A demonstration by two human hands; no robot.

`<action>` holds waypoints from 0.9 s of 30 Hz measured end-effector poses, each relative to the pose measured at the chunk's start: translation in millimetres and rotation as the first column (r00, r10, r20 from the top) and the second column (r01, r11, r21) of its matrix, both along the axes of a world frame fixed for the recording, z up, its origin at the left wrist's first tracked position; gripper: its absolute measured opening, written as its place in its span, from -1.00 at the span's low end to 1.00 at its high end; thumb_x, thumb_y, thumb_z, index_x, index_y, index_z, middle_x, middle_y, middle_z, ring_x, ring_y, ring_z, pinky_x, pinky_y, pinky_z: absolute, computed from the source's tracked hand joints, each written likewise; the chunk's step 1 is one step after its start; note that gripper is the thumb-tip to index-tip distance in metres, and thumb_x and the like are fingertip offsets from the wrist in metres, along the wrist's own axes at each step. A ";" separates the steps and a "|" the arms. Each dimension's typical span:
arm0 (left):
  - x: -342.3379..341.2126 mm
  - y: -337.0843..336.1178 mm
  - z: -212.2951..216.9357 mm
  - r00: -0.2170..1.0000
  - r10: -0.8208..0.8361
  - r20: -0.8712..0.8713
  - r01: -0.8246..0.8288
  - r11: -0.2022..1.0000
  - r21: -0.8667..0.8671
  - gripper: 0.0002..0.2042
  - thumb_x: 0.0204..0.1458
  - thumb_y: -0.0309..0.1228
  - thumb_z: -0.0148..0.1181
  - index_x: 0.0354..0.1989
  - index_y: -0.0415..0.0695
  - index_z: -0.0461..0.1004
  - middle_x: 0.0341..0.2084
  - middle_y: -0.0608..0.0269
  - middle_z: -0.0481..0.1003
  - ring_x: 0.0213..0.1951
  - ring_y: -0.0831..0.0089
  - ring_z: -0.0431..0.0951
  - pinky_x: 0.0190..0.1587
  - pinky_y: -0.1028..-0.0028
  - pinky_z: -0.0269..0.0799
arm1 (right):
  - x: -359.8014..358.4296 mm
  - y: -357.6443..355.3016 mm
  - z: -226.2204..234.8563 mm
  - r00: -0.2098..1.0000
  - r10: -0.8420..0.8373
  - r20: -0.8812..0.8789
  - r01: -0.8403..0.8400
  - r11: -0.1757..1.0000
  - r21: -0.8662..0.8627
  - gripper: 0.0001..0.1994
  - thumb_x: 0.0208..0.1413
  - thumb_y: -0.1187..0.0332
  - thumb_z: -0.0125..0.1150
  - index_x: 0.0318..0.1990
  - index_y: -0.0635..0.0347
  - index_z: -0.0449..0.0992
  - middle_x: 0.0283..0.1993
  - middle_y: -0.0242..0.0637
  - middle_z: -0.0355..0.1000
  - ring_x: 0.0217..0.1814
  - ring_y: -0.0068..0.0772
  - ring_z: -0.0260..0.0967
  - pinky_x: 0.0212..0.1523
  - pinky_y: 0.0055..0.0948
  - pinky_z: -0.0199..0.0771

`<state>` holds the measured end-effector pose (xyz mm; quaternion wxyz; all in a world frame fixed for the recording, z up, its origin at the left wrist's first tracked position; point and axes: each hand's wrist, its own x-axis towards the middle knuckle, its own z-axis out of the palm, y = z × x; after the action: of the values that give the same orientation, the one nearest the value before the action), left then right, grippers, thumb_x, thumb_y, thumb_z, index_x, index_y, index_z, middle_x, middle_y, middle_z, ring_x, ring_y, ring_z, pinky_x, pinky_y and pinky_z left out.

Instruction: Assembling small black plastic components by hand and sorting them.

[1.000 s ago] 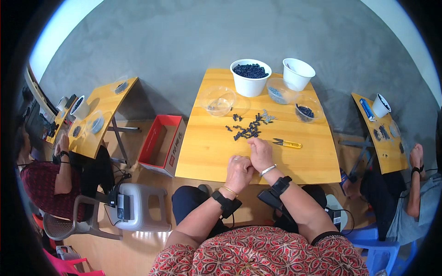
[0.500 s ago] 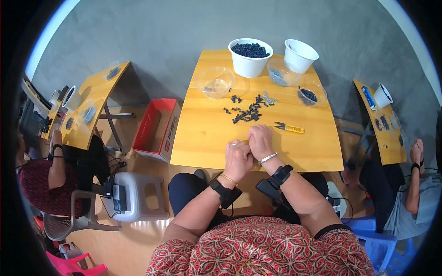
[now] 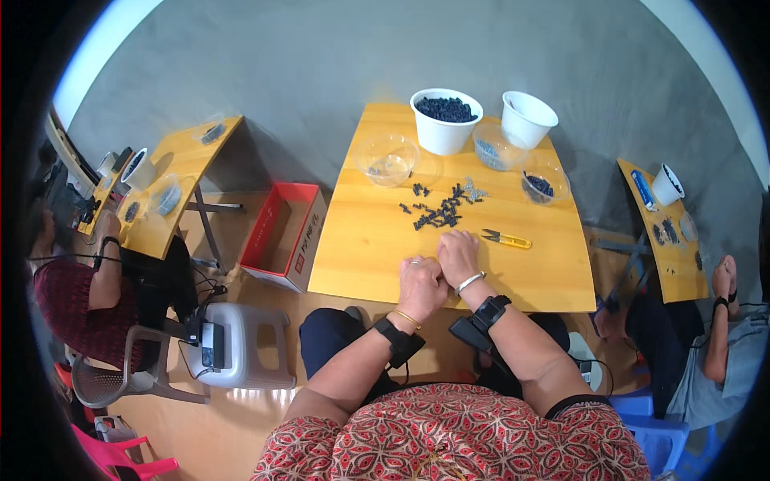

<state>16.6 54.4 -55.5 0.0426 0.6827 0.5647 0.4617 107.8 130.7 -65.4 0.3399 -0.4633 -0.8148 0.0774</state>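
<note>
My left hand (image 3: 423, 287) and my right hand (image 3: 459, 255) meet above the table's front edge, fingers curled and pressed together. Whatever they hold is hidden behind the knuckles. Just beyond them lies a loose heap of small black pieces (image 3: 439, 215), with a few stray ones to its left. Small silvery-grey pieces (image 3: 474, 191) lie at the heap's far right side. A pair of yellow-handled thread snips (image 3: 507, 239) rests to the right of my right hand, apart from it.
At the back of the wooden table (image 3: 361, 276) stand a white tub (image 3: 443, 138) full of black pieces and another white tub (image 3: 528, 120). Clear plastic bowls (image 3: 387, 160) sit on both sides. A red box (image 3: 277, 232) is on the floor at left. People work at side tables.
My view has tilted a little, so the table and its things appear lower and slightly to the right. My hands stay together at the front edge, with small finger shifts.
</note>
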 end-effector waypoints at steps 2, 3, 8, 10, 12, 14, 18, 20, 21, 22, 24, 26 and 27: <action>1.4 -4.0 2.3 1.000 0.015 -0.014 -0.014 0.998 0.063 -0.92 -0.38 -0.53 0.17 -0.71 -0.19 0.38 -0.72 0.13 0.38 -0.58 0.18 0.37 -0.44 0.34 0.24 | 5.9 2.6 -2.7 0.996 -0.001 -0.084 -0.007 0.995 -0.097 -0.92 -0.16 0.52 -0.02 -0.57 0.16 0.41 -0.49 -0.26 0.38 -0.32 -0.32 0.29 -0.22 -0.32 0.21; -1.4 -4.4 0.7 0.995 0.008 0.096 -0.009 1.000 0.004 -0.92 -0.32 -0.52 0.19 -0.70 -0.19 0.40 -0.72 0.15 0.40 -0.60 0.26 0.38 -0.45 0.39 0.26 | 7.9 -0.1 1.7 0.996 0.011 -0.090 -0.019 0.996 -0.086 -0.92 -0.16 0.52 -0.02 -0.57 0.16 0.41 -0.49 -0.26 0.38 -0.32 -0.32 0.29 -0.22 -0.32 0.21; -13.0 -18.2 50.0 0.412 0.064 0.909 0.322 0.923 -0.211 -0.85 -0.08 -0.47 0.17 -0.63 -0.21 0.42 -0.67 0.36 0.41 -0.58 0.62 0.35 -0.44 0.60 0.28 | 35.4 -45.9 56.6 0.758 0.153 -0.634 -0.359 0.909 -0.209 -0.85 0.00 0.53 0.01 -0.24 0.30 0.34 -0.40 -0.32 0.38 -0.36 -0.56 0.33 -0.30 -0.56 0.35; -9.1 -27.2 66.1 0.280 0.021 0.960 0.379 0.916 -0.131 -0.88 -0.08 -0.48 0.16 -0.60 -0.21 0.43 -0.64 0.33 0.43 -0.56 0.60 0.37 -0.42 0.60 0.28 | 41.1 -71.3 83.7 0.790 0.265 -0.553 -0.382 0.918 -0.106 -0.80 -0.01 0.51 0.04 -0.19 0.30 0.31 -0.39 -0.27 0.36 -0.38 -0.49 0.32 -0.32 -0.51 0.36; -3.3 -34.4 74.1 0.070 -0.069 0.995 0.468 0.883 0.028 -0.90 -0.04 -0.49 0.12 -0.56 -0.20 0.43 -0.59 0.30 0.44 -0.50 0.58 0.38 -0.38 0.61 0.29 | 40.2 -91.0 101.0 0.809 0.283 -0.515 -0.359 0.932 -0.052 -0.80 -0.01 0.50 0.05 -0.20 0.29 0.31 -0.39 -0.24 0.36 -0.39 -0.46 0.33 -0.32 -0.49 0.36; 8.6 -44.7 86.4 0.020 -0.040 0.999 0.479 0.877 0.026 -0.89 -0.04 -0.48 0.11 -0.57 -0.19 0.43 -0.62 0.31 0.43 -0.51 0.58 0.38 -0.37 0.59 0.30 | 37.7 -100.0 106.8 0.835 0.318 -0.450 -0.323 0.944 0.069 -0.80 -0.04 0.51 0.08 -0.21 0.28 0.31 -0.42 -0.16 0.34 -0.42 -0.31 0.35 -0.36 -0.44 0.36; 16.2 -60.2 96.2 -0.030 -0.059 0.998 0.527 0.848 0.066 -0.89 0.00 -0.45 0.10 -0.54 -0.17 0.43 -0.59 0.33 0.42 -0.49 0.58 0.39 -0.35 0.55 0.33 | 44.5 -108.8 118.5 0.871 0.325 -0.369 -0.274 0.944 0.184 -0.83 -0.05 0.55 0.07 -0.25 0.26 0.33 -0.43 -0.15 0.35 -0.43 -0.25 0.36 -0.39 -0.43 0.36; 14.5 -65.5 95.8 -0.035 -0.090 0.995 0.551 0.829 0.094 -0.89 0.00 -0.43 0.10 -0.51 -0.17 0.43 -0.56 0.33 0.43 -0.48 0.57 0.40 -0.35 0.55 0.34 | 50.0 -109.8 124.0 0.865 0.351 -0.359 -0.280 0.931 0.236 -0.87 -0.06 0.57 0.06 -0.31 0.25 0.36 -0.43 -0.14 0.36 -0.43 -0.21 0.36 -0.41 -0.44 0.37; 13.0 -68.4 97.1 -0.017 -0.094 0.995 0.586 0.805 0.086 -0.89 0.01 -0.42 0.09 -0.48 -0.18 0.44 -0.55 0.33 0.43 -0.48 0.58 0.40 -0.34 0.56 0.34 | 53.8 -109.9 127.0 0.865 0.352 -0.358 -0.280 0.930 0.240 -0.87 -0.06 0.57 0.06 -0.31 0.25 0.36 -0.43 -0.14 0.36 -0.43 -0.21 0.36 -0.41 -0.44 0.37; 11.5 -71.1 98.7 0.000 -0.099 0.995 0.621 0.780 0.078 -0.89 0.02 -0.41 0.09 -0.45 -0.18 0.45 -0.53 0.34 0.44 -0.47 0.58 0.40 -0.34 0.57 0.35 | 57.9 -110.2 130.4 0.845 0.368 -0.387 -0.326 0.929 0.174 -0.89 -0.06 0.58 0.06 -0.33 0.26 0.37 -0.44 -0.16 0.37 -0.44 -0.25 0.36 -0.41 -0.46 0.37; 9.4 -77.6 103.4 0.079 -0.129 0.989 0.614 0.787 0.053 -0.89 0.02 -0.41 0.09 -0.43 -0.19 0.45 -0.52 0.34 0.44 -0.47 0.59 0.40 -0.34 0.58 0.36 | 62.5 -113.0 135.3 0.826 0.380 -0.416 -0.370 0.923 0.108 -0.91 -0.06 0.58 0.06 -0.35 0.26 0.38 -0.44 -0.17 0.37 -0.45 -0.28 0.37 -0.41 -0.48 0.37; 10.2 -83.5 106.8 0.156 -0.154 0.976 0.607 0.794 0.028 -0.89 0.02 -0.42 0.09 -0.40 -0.20 0.45 -0.52 0.35 0.44 -0.47 0.61 0.40 -0.34 0.59 0.36 | 66.0 -116.4 137.9 0.772 0.412 -0.484 -0.447 0.893 0.047 -0.91 -0.02 0.56 0.05 -0.32 0.28 0.39 -0.47 -0.25 0.38 -0.45 -0.43 0.36 -0.42 -0.53 0.36; 10.1 -86.3 108.2 0.210 -0.212 0.954 0.597 0.801 0.046 -0.90 0.02 -0.43 0.10 -0.39 -0.21 0.45 -0.52 0.35 0.45 -0.46 0.61 0.41 -0.35 0.61 0.36 | 66.9 -117.5 138.6 0.772 0.412 -0.483 -0.447 0.893 0.048 -0.91 -0.02 0.56 0.05 -0.32 0.28 0.39 -0.47 -0.25 0.38 -0.45 -0.43 0.36 -0.42 -0.53 0.36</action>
<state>26.6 -31.9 52.7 0.5923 0.3988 0.3007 0.6322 174.6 13.2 73.2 0.4884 -0.2424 -0.7852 0.2936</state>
